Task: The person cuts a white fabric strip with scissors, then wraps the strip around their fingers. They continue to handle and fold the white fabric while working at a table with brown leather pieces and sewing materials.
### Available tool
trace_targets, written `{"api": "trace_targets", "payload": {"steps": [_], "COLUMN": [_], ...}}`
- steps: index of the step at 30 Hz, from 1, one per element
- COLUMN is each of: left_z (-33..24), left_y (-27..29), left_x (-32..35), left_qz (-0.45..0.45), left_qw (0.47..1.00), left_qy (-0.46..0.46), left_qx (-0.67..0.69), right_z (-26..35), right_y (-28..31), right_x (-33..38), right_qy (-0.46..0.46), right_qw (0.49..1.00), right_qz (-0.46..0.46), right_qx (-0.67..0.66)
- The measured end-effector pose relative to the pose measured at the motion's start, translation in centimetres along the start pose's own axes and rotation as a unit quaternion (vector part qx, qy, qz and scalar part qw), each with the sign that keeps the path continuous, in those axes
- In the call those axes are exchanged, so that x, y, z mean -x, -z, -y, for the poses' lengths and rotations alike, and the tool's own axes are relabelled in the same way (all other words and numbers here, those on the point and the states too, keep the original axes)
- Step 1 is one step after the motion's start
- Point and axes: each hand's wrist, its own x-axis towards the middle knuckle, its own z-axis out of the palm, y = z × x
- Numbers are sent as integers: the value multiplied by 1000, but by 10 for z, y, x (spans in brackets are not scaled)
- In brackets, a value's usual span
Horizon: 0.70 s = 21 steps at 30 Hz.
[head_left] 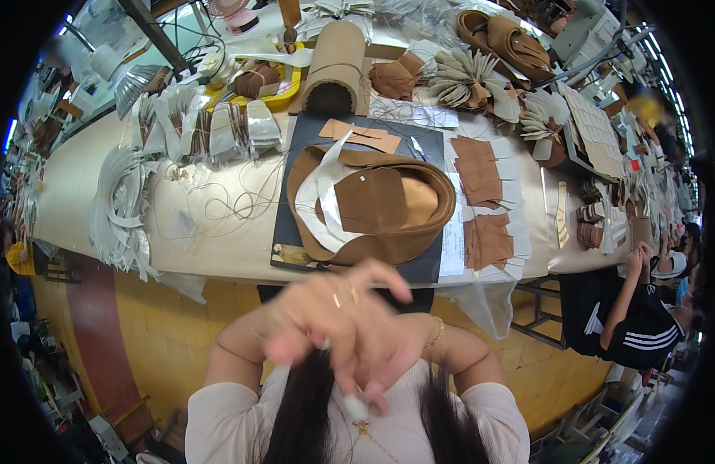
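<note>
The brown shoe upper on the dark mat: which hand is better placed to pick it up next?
Left, narrowly. Both hands are blurred and bunched together at the dark hair, off the table. The left hand lies on top, nearer the brown shoe upper; the right hand sits lower, partly covered.

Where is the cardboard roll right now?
In the head view, the cardboard roll lies at the table's far side, just beyond the dark mat, beside the yellow tray.
</note>
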Motion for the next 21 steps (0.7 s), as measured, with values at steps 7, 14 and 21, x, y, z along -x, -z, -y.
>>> {"api": "trace_targets", "payload": {"steps": [7,14,21], "left_z": [49,86,88], "left_y": [174,216,204], "left_x": [-37,-29,-27], "left_qz": [-235,-191,-183], "left_qw": [732,785,668], "left_qy": [315,381,371], "left_qx": [-557,-449,-618], "right_z": [15,12,20], "right_y": [-4,-5,17], "right_x": [23,33,42], "right_qy": [93,244,223], "right_qw": [713,644,526], "right_qz": [-517,-660,-669], "right_qx": [465,300,476]}}
